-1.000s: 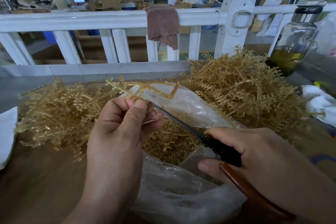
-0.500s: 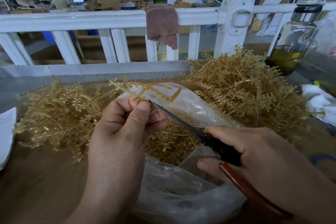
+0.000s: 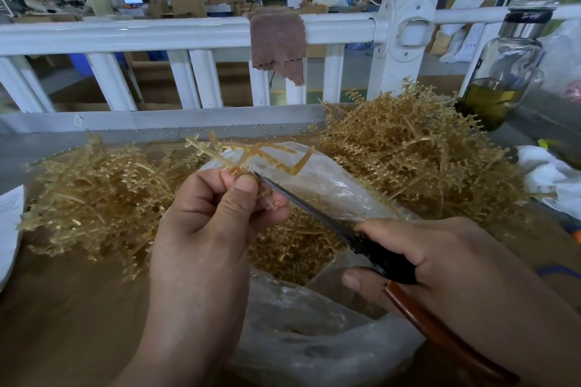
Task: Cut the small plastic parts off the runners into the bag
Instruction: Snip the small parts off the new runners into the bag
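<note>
The left hand (image 3: 204, 229) hides part of the runner (image 3: 220, 158), beside the scissors (image 3: 301, 201).

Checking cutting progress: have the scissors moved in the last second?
No. The scissors blade tip sits in the same spot below the brown cloth on the railing.

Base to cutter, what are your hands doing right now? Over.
Left hand pinches a runner over the bag. Right hand grips the scissors, tips at the runner. Nothing in the way.
</note>
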